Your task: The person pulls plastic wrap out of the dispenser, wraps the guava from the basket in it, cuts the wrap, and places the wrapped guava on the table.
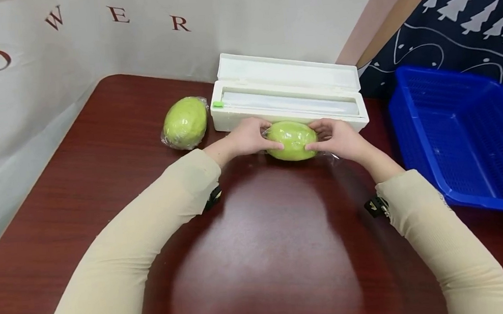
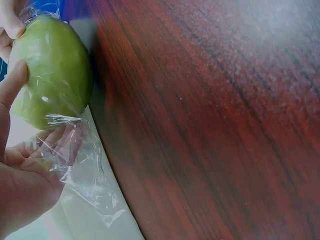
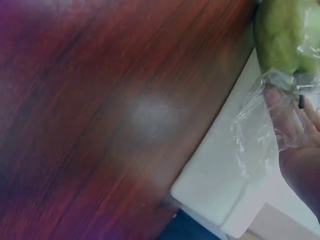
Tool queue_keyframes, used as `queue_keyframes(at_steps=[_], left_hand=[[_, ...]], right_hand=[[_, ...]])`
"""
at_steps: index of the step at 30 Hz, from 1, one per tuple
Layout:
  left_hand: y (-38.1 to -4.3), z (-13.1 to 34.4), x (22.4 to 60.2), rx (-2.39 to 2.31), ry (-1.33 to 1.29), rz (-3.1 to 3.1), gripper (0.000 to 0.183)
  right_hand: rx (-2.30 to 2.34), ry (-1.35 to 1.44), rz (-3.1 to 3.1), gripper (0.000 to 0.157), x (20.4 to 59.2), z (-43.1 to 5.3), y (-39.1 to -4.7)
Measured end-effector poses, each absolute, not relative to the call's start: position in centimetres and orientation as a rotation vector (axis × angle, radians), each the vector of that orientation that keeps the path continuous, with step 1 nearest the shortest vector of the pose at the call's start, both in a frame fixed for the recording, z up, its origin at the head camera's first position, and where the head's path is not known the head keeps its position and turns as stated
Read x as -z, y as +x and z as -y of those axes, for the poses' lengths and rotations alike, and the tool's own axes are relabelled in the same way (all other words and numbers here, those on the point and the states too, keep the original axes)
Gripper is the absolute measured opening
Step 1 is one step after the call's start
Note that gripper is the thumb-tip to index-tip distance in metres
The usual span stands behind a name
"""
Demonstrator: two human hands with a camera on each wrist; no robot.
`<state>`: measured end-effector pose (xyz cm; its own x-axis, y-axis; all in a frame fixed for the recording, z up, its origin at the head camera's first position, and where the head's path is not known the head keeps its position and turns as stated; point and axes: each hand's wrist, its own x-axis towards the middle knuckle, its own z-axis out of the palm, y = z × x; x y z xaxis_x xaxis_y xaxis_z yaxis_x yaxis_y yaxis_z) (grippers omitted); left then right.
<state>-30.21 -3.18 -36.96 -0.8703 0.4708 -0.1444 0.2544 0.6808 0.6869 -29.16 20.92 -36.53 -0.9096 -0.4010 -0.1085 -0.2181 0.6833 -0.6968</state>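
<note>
A smooth green fruit with clear plastic wrap round it is held between both hands, just in front of a long white cling film box. My left hand grips its left end, thumb on the near side. At the other end my right hand holds it the same way. Loose cling film trails from the fruit over the left palm. The right wrist view shows more film and a dark stem at the right end.
A second wrapped green fruit lies left of the box. The box's lid stands raised, with a film roll inside and a green slider. A blue plastic basket sits at the right of the dark red wooden table.
</note>
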Motion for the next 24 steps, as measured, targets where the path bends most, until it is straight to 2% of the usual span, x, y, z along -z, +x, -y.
queue_keyframes(at_steps=[5,10,16,21,24], left_hand=[[-30.0,3.1,37.0,-1.001,0.549,-2.564,0.075],[-29.5,3.3,37.1,-0.991,0.544,-2.61,0.072],[-28.9,4.1,36.4,-1.011,0.588,-2.646,0.065],[-28.9,6.1,35.2,-1.07,0.397,-2.838,0.054],[-29.1,7.4,34.7,-0.987,0.31,-3.027,0.058]], right_hand=[[0.773,-0.591,-2.832,0.058,35.5,-20.6,-27.8],[0.435,-0.753,-3.005,0.069,34.6,-19.1,-26.8],[0.295,-0.883,-3.04,0.056,34.5,-18.2,-26.6],[0.278,-0.89,-3.034,0.052,34.2,-18.2,-26.4],[0.28,-0.873,-3.014,0.052,34.0,-18.0,-26.2]])
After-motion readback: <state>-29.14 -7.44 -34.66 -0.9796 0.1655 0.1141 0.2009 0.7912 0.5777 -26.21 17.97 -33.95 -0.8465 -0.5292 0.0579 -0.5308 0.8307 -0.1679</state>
